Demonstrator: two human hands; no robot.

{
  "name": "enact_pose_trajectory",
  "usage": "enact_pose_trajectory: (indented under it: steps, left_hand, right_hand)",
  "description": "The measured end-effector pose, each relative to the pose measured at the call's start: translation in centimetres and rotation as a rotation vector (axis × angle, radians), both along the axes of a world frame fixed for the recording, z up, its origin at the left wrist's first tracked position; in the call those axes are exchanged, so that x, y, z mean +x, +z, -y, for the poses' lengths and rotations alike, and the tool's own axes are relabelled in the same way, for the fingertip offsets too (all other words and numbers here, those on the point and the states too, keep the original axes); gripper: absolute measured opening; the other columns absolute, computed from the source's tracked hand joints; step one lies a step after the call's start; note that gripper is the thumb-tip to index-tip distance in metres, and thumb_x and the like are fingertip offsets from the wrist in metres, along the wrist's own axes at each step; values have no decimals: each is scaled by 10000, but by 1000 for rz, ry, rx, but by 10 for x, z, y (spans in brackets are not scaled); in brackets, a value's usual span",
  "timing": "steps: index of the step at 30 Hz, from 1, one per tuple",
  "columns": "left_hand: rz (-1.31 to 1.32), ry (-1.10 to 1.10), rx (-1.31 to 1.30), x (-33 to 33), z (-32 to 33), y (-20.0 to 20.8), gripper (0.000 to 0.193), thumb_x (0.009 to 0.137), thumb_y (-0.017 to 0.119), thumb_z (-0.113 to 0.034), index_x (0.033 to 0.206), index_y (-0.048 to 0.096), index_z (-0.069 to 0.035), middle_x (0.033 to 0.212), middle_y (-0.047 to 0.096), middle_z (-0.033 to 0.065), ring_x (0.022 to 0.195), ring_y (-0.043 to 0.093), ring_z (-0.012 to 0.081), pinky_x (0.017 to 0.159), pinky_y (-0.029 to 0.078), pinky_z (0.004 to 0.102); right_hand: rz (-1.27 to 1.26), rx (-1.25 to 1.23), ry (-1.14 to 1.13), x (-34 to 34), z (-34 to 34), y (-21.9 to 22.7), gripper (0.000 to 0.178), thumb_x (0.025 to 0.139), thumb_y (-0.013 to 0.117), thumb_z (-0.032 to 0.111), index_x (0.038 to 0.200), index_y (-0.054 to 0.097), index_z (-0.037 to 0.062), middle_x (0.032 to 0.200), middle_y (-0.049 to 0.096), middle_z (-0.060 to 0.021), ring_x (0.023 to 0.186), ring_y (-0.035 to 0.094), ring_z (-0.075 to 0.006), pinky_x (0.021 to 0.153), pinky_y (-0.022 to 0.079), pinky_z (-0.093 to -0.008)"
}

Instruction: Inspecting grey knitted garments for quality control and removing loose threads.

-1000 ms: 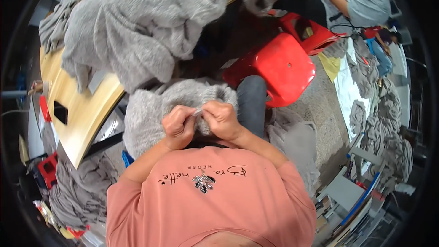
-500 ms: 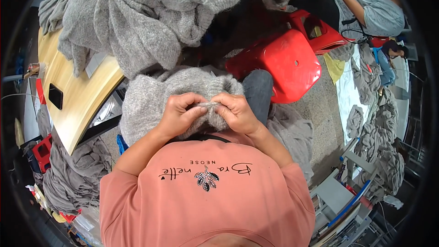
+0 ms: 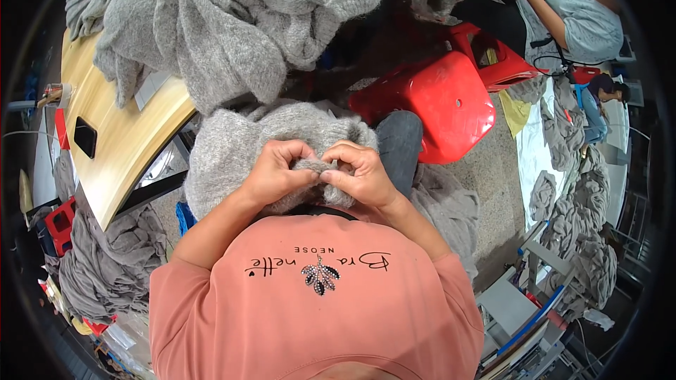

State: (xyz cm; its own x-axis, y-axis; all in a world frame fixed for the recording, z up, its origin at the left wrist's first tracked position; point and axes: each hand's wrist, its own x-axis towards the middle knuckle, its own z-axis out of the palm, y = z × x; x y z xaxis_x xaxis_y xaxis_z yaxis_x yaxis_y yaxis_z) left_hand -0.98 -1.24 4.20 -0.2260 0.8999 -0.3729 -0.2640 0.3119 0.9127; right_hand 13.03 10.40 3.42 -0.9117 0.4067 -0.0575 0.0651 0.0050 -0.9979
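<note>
Pinching a fold of gray knit cloth with left hand and right hand, just left of the red stool. For good control, best to keep both pinches close and pull lightly, without stretching.

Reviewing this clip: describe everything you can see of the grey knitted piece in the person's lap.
The grey knitted piece looks soft, fuzzy and slightly mottled. It lies rumpled and bunched in the lap, between the pink shirt and the hanging grey cloth, beside the dark trouser leg. The left hand and right hand pinch a small gathered bit between thumbs and fingers. Its full shape is hidden by the folds.
</note>
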Motion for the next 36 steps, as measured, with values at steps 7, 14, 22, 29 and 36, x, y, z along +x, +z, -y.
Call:
enact_pose_trajectory:
  steps: [7, 14, 22, 29, 36]
  left_hand:
    - [-202, -13, -26, 2, -1, -3, 88, 666, 644, 6, 663, 558, -10, 602, 523, -41, 587, 447, 11, 493, 356, 178]
    - [-21, -29, -31, 2, 0, -17, 91, 679, 632, -3, 636, 552, -4, 559, 474, -46, 543, 387, 23, 458, 320, 199]
    - [177, -48, -63, 2, -3, -7, 41, 686, 625, -19, 675, 586, -14, 608, 540, -29, 533, 444, 30, 477, 337, 192]
    - [254, 260, -98, -27, -3, -17, 63, 694, 626, -86, 661, 588, -49, 643, 598, 11, 569, 519, 57, 579, 407, 183]
    - [291, 226, -58, -28, -5, -14, 62, 700, 612, -110, 696, 588, -53, 684, 605, 6, 611, 529, 53, 623, 404, 183]
  right_hand:
    - [-181, 441, -77, -8, 14, -6, 70, 683, 530, -64, 734, 513, -19, 677, 497, -105, 538, 465, -203, 483, 374, -298]
    - [-153, 299, -169, -11, 14, -17, 65, 715, 520, -73, 737, 514, -12, 653, 472, -75, 546, 448, -164, 493, 362, -269]
    - [-134, 281, -147, -3, 15, -17, 51, 730, 549, -35, 757, 520, -2, 675, 485, -56, 572, 448, -130, 508, 367, -248]
    - [5, 170, 71, 30, -17, -26, 203, 697, 638, 34, 879, 553, 8, 714, 514, -16, 632, 479, -78, 586, 403, -207]
    - [141, 306, -156, 54, -25, -51, 186, 723, 517, -41, 898, 574, -12, 799, 603, -108, 708, 573, -142, 638, 438, -243]
